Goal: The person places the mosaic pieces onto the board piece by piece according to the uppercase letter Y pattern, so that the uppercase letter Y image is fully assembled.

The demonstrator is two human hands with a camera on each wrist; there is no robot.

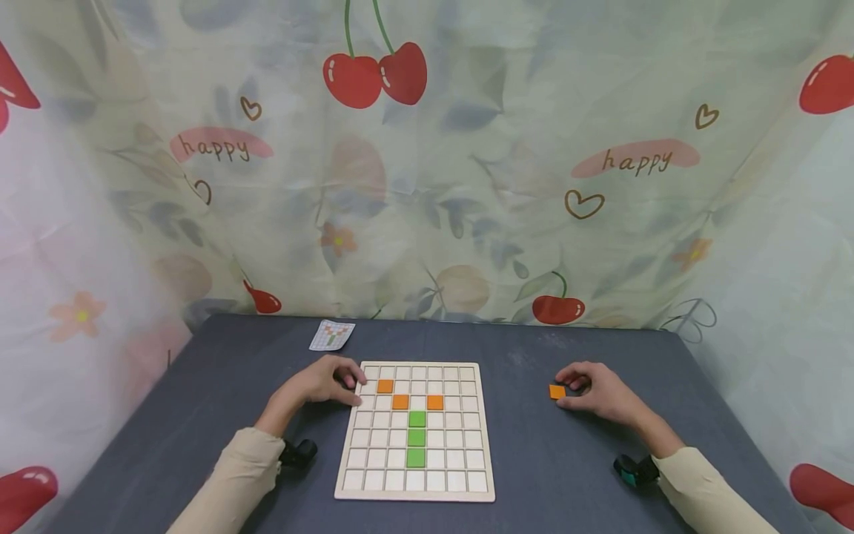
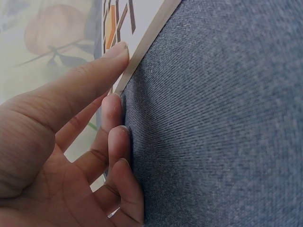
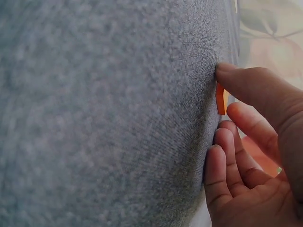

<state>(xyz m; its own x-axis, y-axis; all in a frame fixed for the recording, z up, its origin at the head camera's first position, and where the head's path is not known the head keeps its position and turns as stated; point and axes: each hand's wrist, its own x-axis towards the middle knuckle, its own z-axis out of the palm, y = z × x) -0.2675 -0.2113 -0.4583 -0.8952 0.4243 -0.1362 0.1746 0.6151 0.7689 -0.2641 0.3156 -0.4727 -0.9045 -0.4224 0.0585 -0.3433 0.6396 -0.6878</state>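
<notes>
A pale wooden grid board (image 1: 454, 475) lies flat on the table. It holds orange and green square tiles, with three green tiles (image 1: 416, 437) in a column and three orange tiles (image 1: 400, 402) above them. At its upper left edge my left hand (image 1: 330, 382) grips the frame. The thumb is on top of the rim (image 2: 151, 35) and the curled fingers are by its side. To the right of the board, my right hand (image 1: 600, 393) has thumb and index finger at opposite edges of a loose orange tile (image 1: 557, 391). That tile (image 3: 220, 99) lies on the cloth.
A small printed card (image 1: 331, 335) with a coloured grid pattern lies behind the board to the left. Dark cloth covers the table (image 1: 527, 460). A patterned curtain (image 1: 427, 185) hangs behind and at both sides.
</notes>
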